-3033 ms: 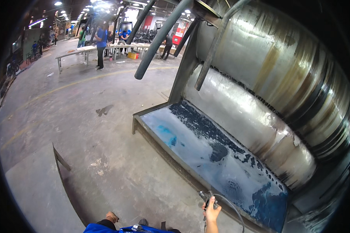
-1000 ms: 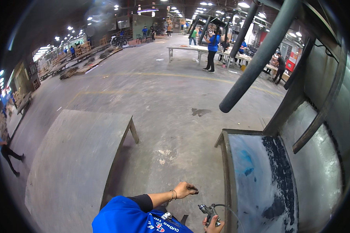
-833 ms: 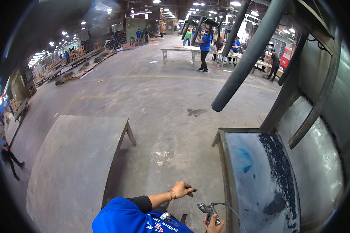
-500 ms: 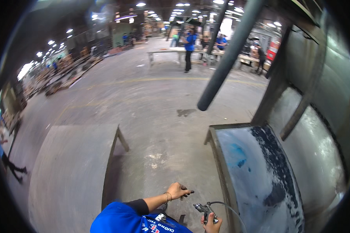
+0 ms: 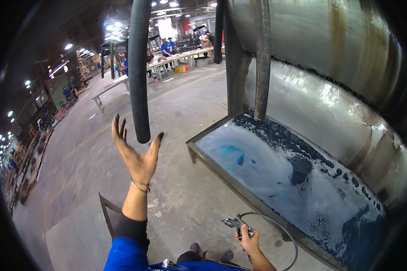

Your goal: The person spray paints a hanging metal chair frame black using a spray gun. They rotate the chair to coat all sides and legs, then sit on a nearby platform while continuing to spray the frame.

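My left hand (image 5: 138, 156) is raised in front of me with fingers and thumb spread, dark stains on the fingertips. It holds nothing. Just beyond it hangs a thick dark pipe (image 5: 140, 72), its lower end close to the gap between thumb and fingers; whether they touch I cannot tell. Low in front of my body, my right hand (image 5: 248, 239) is wrapped round the handle of a spray gun (image 5: 233, 223), whose nozzle points left. From the gun a grey hose (image 5: 288, 229) loops to the right and down.
To the right stands a long metal trough (image 5: 239, 183) of cloudy, foamy liquid with blue patches, backed by a curved metal wall (image 5: 321, 95). A second upright pipe (image 5: 261, 58) reaches down to it. A grey table (image 5: 77, 239) is at lower left. People work at long tables (image 5: 176, 58) far off.
My left hand has risen from near my waist and spread its fingers. The view has swung to the right, toward the trough. My right hand still holds the spray gun.
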The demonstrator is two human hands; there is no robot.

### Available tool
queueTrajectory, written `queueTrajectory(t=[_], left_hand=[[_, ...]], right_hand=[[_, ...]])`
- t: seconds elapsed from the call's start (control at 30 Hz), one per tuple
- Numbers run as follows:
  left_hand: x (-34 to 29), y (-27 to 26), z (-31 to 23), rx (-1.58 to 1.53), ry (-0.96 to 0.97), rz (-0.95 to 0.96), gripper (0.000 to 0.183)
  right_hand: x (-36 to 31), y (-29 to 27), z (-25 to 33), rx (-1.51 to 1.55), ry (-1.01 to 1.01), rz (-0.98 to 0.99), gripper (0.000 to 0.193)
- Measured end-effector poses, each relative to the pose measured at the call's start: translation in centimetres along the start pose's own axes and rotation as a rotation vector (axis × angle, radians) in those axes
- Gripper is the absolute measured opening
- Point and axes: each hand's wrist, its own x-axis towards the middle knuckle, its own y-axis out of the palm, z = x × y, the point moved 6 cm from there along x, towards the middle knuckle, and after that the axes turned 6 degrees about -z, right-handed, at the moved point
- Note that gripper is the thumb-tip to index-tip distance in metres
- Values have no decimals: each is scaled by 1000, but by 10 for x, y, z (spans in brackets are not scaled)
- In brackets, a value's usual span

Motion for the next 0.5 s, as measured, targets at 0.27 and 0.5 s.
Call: queueTrajectory(t=[0.27,0.5], left_hand=[[28,43,56,-32,-145,207,86],[53,39,125,-484,-251,453,81]], right_hand=[[-19,-14,-11,3,-44,-217,58],[-60,17,-2,78,-21,-553,62]])
